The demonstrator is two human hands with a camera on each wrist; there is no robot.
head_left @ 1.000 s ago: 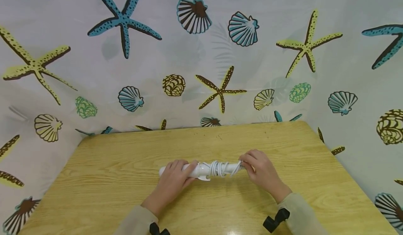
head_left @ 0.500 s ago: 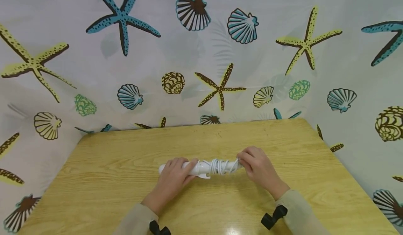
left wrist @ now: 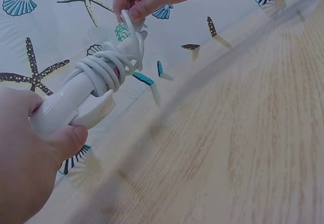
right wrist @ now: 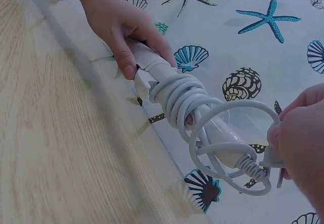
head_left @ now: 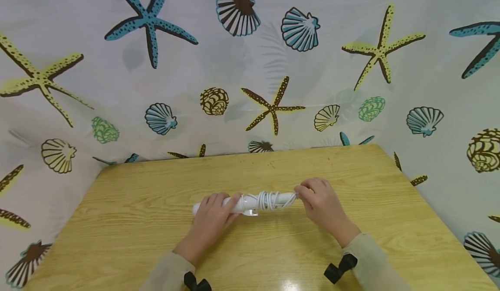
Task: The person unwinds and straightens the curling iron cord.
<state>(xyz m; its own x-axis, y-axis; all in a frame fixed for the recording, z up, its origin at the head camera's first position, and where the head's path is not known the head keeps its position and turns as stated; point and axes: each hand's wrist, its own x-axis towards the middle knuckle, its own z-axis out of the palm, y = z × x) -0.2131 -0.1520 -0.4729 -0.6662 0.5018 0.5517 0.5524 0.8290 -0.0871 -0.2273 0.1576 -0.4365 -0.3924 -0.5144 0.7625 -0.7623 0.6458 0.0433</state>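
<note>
A white curling iron (head_left: 247, 202) is held crosswise above the wooden table, its right end a little raised. My left hand (head_left: 212, 217) grips its barrel on the left, with the thumb beside a small lever (left wrist: 95, 110). Loops of white cord (right wrist: 185, 102) are wound around the handle. A looser loop hangs about the handle's end, where a ribbed cord sleeve (right wrist: 250, 167) shows. My right hand (head_left: 320, 202) pinches the cord's end with its plug (right wrist: 272, 158); a metal prong sticks out below the fingers in the right wrist view.
The wood-grain table (head_left: 148, 187) stretches out under both hands. Behind it and along its sides hangs a white cloth (head_left: 187, 74) printed with starfish and shells. Black mounts (head_left: 340, 268) are strapped at both wrists.
The curling iron has shifted slightly left and away from me, its right end tipping up a little. Both hands keep their holds. The head view has tilted down slightly.
</note>
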